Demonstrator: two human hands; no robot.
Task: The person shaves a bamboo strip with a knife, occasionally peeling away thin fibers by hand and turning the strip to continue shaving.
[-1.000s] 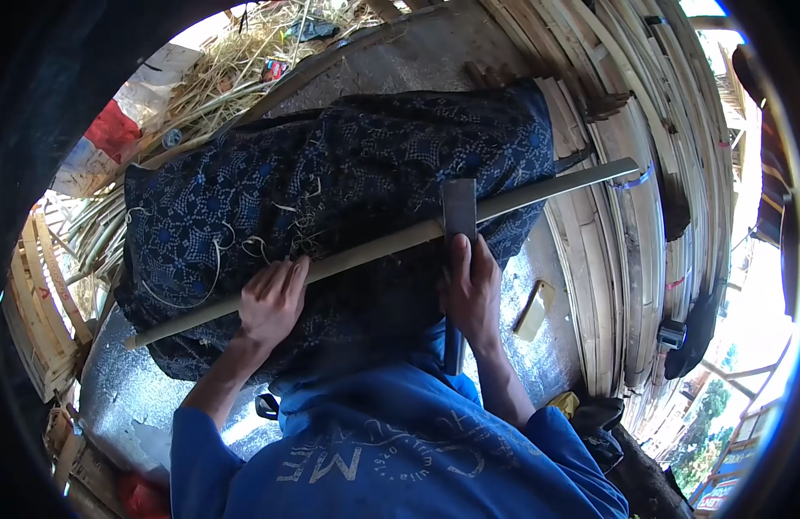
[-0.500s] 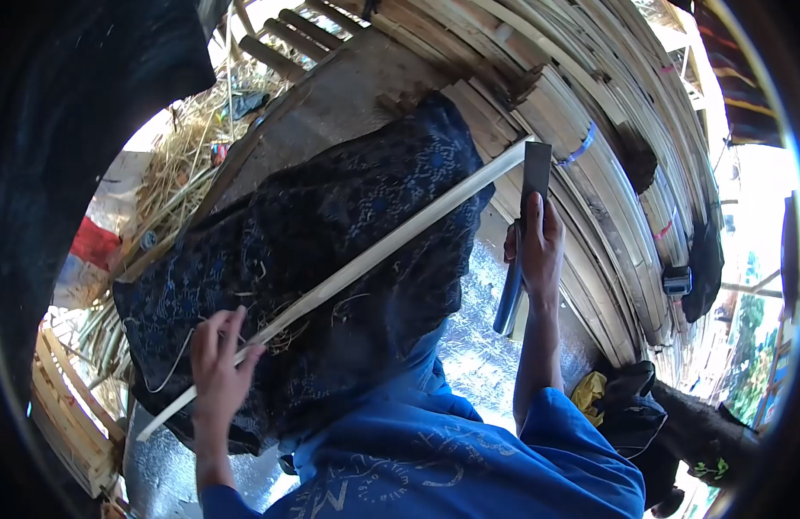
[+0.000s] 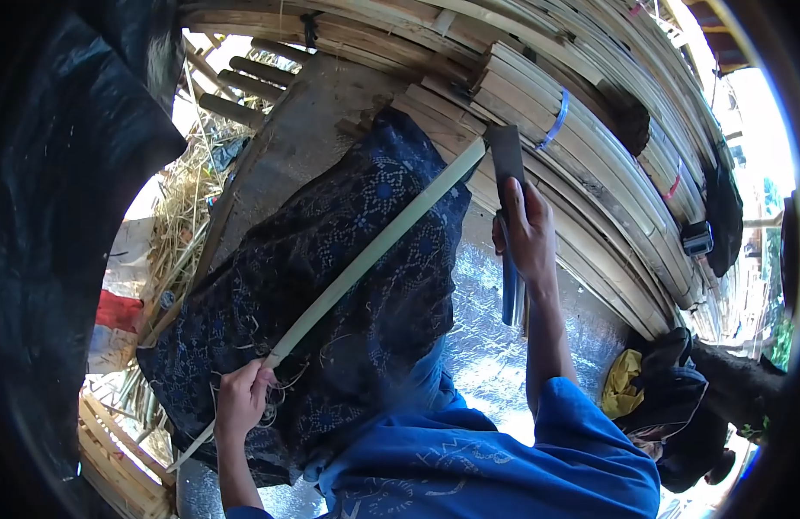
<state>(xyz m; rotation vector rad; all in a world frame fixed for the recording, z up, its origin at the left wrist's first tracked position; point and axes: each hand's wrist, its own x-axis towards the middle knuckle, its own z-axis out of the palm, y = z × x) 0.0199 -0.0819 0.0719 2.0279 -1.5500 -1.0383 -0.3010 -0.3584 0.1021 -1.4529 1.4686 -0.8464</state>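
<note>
A long pale-green bamboo strip [image 3: 374, 251] lies slantwise over the dark blue patterned cloth [image 3: 331, 285] on my lap. My left hand [image 3: 241, 400] grips the strip near its lower end. My right hand [image 3: 526, 232] holds a knife with a flat dark blade [image 3: 506, 157] and a metal handle sticking down below the fist. The blade's edge sits right at the strip's upper tip. Thin curled shavings lie on the cloth near my left hand.
Stacked bamboo slats [image 3: 590, 147], some tied with a blue band [image 3: 556, 119], fill the upper right. Straw [image 3: 188, 203] lies at left, a wooden crate [image 3: 115, 458] at lower left. A yellow rag [image 3: 620, 381] and dark bags sit at right.
The strip has slid down to the left with my left hand, which now closes around it. The knife in my right hand went from mid-strip to its upper tip. The view turned.
</note>
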